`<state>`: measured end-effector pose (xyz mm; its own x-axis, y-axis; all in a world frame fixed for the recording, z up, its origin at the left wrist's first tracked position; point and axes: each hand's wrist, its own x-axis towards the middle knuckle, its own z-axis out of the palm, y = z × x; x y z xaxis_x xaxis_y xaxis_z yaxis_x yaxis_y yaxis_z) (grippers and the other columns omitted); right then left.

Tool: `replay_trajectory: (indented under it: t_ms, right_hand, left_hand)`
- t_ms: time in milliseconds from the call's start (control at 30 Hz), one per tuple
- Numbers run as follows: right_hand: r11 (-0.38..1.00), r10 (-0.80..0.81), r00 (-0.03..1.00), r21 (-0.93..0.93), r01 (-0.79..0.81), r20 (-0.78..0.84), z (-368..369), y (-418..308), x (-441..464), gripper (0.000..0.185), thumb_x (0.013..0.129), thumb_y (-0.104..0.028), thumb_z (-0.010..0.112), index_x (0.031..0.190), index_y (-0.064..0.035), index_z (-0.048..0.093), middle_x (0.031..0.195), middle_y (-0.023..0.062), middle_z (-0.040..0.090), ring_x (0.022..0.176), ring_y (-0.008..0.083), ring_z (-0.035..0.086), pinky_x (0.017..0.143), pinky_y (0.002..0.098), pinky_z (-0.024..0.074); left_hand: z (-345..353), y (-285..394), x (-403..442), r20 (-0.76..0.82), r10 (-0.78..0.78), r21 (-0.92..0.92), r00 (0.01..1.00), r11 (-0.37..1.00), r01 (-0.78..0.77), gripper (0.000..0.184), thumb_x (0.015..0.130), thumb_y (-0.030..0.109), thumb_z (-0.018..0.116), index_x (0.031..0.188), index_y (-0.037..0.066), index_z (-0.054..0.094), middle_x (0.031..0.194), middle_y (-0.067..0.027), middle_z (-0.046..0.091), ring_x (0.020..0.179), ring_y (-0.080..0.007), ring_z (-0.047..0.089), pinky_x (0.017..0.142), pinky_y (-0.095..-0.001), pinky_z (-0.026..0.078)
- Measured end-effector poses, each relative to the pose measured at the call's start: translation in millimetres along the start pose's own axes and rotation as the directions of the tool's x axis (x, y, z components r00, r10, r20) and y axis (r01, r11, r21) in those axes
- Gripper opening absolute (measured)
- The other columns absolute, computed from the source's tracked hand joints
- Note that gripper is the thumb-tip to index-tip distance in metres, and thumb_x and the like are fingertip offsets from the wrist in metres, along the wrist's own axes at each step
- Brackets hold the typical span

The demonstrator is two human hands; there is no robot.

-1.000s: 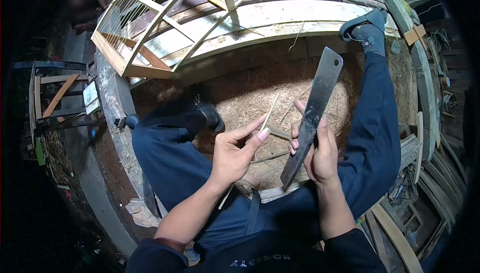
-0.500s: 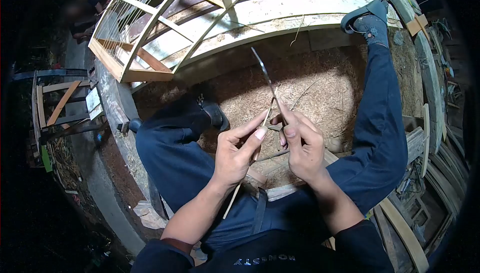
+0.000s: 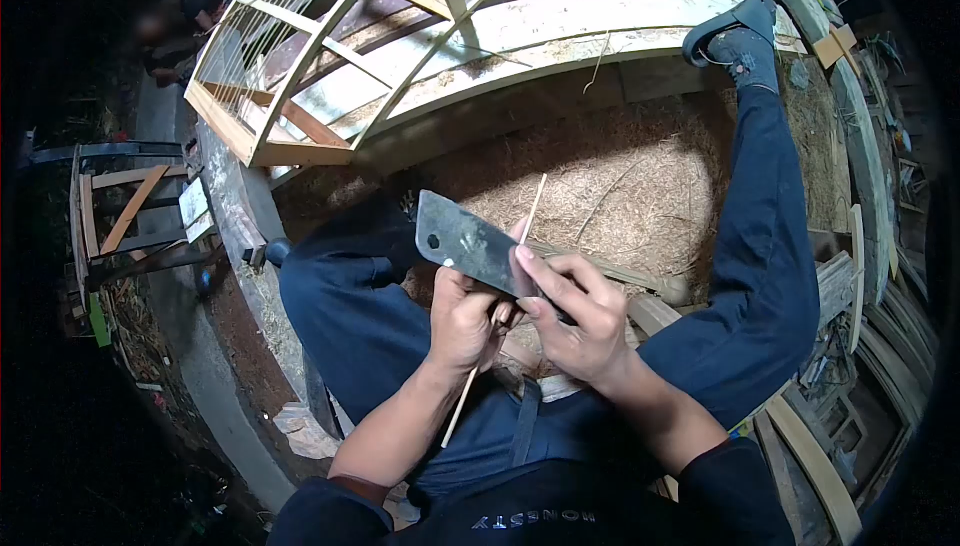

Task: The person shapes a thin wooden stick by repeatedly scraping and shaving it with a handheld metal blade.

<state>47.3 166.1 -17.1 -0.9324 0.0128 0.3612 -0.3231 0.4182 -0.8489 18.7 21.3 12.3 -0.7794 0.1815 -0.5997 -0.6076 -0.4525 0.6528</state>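
A broad dark blade point(image 3: 468, 244) with a hole near its far corner slants across the front of my hands, its holed end up and to the left. My right hand point(image 3: 582, 321) is closed on the blade's lower right end. Behind the blade, my left hand point(image 3: 463, 321) is closed round a thin pale stick point(image 3: 459, 408), its fingers partly hidden by the blade. The stick's top end shows above the blade and its lower end hangs over my lap. Blade and stick cross; whether they touch is unclear.
A curved wooden frame with thin rods point(image 3: 322, 44) stands upper left on a pale bench point(image 3: 560, 31). Shavings point(image 3: 640, 206) cover the ground between my legs. Wooden strips point(image 3: 815, 461) lie at lower right. A person point(image 3: 205, 6) is dimly visible at far upper left.
The blade has swung left from edge-on to nearly flat, now in front of my left hand. My right hand has turned with it. The stick remains in my left hand.
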Motion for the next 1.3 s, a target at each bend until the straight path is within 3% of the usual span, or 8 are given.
replay_trajectory:
  t_ms: [167,267,433,567,633,767,900,1300]
  right_hand:
    - [0.995,0.096,0.995,-0.028,-0.096,-0.008,-3,4,5,0.047,0.088,-0.009,0.074,0.133,-0.0033,0.065,0.086,0.0153,0.065,0.066,0.0230,0.066,0.055,0.0349,0.0536]
    - [1.000,-0.004,1.000,0.005,0.004,-0.031,5,2,-2,0.047,0.089,-0.009,0.073,0.134,-0.0034,0.064,0.085,0.0147,0.064,0.064,0.0219,0.064,0.053,0.0343,0.0514]
    - [0.994,0.105,0.994,0.002,-0.105,-0.018,0,3,5,0.047,0.089,-0.009,0.072,0.135,-0.0036,0.063,0.084,0.0147,0.063,0.062,0.0210,0.061,0.051,0.0337,0.0498]
    - [0.996,0.067,0.998,0.058,-0.067,0.007,3,-6,-3,0.042,0.087,0.002,0.067,0.129,0.0011,0.066,0.087,0.0158,0.064,0.067,0.0211,0.064,0.057,0.0308,0.0506]
    - [0.993,0.105,0.994,0.045,-0.106,0.015,1,-4,2,0.043,0.086,0.002,0.067,0.129,0.0018,0.066,0.087,0.0160,0.064,0.066,0.0209,0.064,0.057,0.0308,0.0501]
    - [0.997,0.064,0.998,0.040,-0.064,-0.010,2,-4,3,0.043,0.087,0.002,0.066,0.130,0.0020,0.065,0.085,0.0154,0.063,0.065,0.0199,0.061,0.056,0.0308,0.0496]
    - [0.992,0.123,0.990,0.009,-0.123,-0.067,2,5,3,0.046,0.089,-0.007,0.070,0.135,-0.0048,0.064,0.083,0.0148,0.061,0.065,0.0228,0.063,0.053,0.0337,0.0498]
    - [0.997,0.052,0.997,0.052,-0.049,-0.061,4,1,0,0.046,0.089,-0.007,0.070,0.135,-0.0040,0.064,0.082,0.0136,0.061,0.062,0.0203,0.060,0.053,0.0328,0.0481]
  left_hand:
    - [-11,-9,2,0.174,0.032,0.071,0.984,0.996,-0.045,0.048,0.090,-0.001,0.051,0.137,-0.008,0.054,0.069,0.0008,0.056,0.050,-0.0032,0.045,0.048,-0.0214,0.038]
    - [-8,-5,0,0.042,0.063,0.029,0.997,0.997,-0.065,0.015,0.098,0.003,0.057,0.095,-0.006,0.067,0.063,0.0006,0.053,0.051,-0.0045,0.042,0.050,-0.0232,0.034]
    - [-11,-10,1,0.210,0.081,-0.022,0.974,0.997,-0.078,0.023,0.088,-0.009,0.049,0.102,-0.008,0.068,0.066,-0.0007,0.058,0.051,-0.0049,0.044,0.049,-0.0220,0.034]
    - [-4,-6,-1,-0.008,0.075,0.054,0.997,0.996,-0.074,0.021,0.097,-0.002,0.051,0.111,-0.007,0.066,0.061,0.0011,0.050,0.049,-0.0042,0.039,0.047,-0.0230,0.032]
    - [-12,-11,2,0.150,0.099,-0.032,0.984,0.995,-0.095,0.026,0.094,-0.006,0.050,0.113,-0.007,0.066,0.061,0.0007,0.050,0.047,-0.0045,0.038,0.046,-0.0225,0.031]
    - [0,-1,-4,0.088,0.020,-0.038,0.996,0.999,-0.017,0.014,0.098,-0.002,0.050,0.091,-0.004,0.063,0.058,0.0005,0.048,0.045,-0.0056,0.037,0.045,-0.0232,0.030]
    - [-11,-10,1,0.227,0.010,-0.082,0.974,0.997,0.009,0.016,0.100,0.002,0.051,0.089,-0.003,0.062,0.056,0.0014,0.044,0.046,-0.0054,0.036,0.046,-0.0236,0.030]
    - [-10,-5,-2,0.234,0.022,-0.086,0.972,0.996,-0.002,0.017,0.103,0.009,0.053,0.090,-0.001,0.058,0.056,0.0027,0.040,0.045,-0.0055,0.033,0.043,-0.0238,0.026]
